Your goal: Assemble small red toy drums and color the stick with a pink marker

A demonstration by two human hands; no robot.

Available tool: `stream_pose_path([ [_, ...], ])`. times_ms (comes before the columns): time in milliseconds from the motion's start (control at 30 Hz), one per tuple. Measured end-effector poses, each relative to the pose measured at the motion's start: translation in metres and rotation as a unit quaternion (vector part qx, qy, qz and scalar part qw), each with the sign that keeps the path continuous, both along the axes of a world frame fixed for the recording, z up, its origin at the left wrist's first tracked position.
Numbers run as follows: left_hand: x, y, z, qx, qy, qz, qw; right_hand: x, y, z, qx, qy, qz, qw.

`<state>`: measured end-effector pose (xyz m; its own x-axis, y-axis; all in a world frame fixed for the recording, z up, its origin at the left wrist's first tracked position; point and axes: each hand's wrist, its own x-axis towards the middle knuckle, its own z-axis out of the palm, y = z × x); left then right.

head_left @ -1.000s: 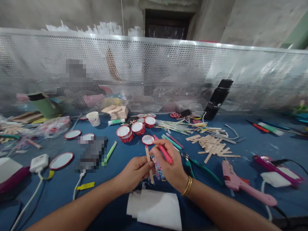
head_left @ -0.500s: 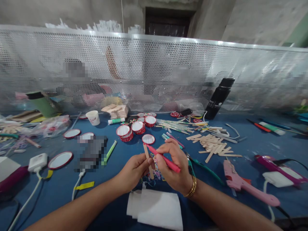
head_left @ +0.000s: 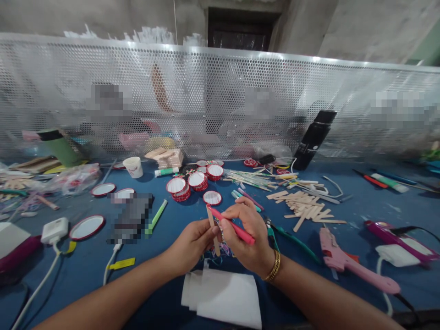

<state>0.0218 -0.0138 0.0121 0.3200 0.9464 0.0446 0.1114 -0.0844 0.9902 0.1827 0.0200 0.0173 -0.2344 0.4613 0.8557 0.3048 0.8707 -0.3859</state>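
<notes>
Between the thumb and fingers of my left hand (head_left: 192, 245) is a wooden craft stick (head_left: 216, 246), held nearly upright. My right hand (head_left: 248, 233) grips a pink-red felt-tip pen (head_left: 237, 229) like a writing tool. The pen's tip meets the upper end of the stick, or lies very close to it. Under and behind my hands is a tangle of coloured threads or small bands (head_left: 225, 251), partly hidden. Folded white cloth or paper (head_left: 227, 298) lies just in front of me.
A pile of craft sticks (head_left: 305, 206), green-handled pliers (head_left: 295, 240) and a pink glue gun (head_left: 350, 266) lie to the right. Red-rimmed round lids (head_left: 178, 190) stand in stacks ahead. A pixelated phone (head_left: 132, 220) is at left, a black bottle (head_left: 313, 142) by the perforated metal screen (head_left: 220, 91).
The pen's tip has shifted very slightly at the top end of the stick. Both hands keep their grips and almost the same places.
</notes>
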Motion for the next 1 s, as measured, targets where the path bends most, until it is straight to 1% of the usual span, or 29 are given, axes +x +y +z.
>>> stream_pose_path([
  [467, -0.001, 0.0006, -0.0013, 0.011, -0.004, 0.001, 1.0, -0.0008, -0.0002, 0.0013, 0.006, -0.003, 0.004, 1.0],
  [1000, 0.0036, 0.0, 0.0065, -0.007, -0.039, 0.011, 0.999, 0.0004, -0.0004, 0.0003, -0.004, -0.014, -0.008, 1.0],
])
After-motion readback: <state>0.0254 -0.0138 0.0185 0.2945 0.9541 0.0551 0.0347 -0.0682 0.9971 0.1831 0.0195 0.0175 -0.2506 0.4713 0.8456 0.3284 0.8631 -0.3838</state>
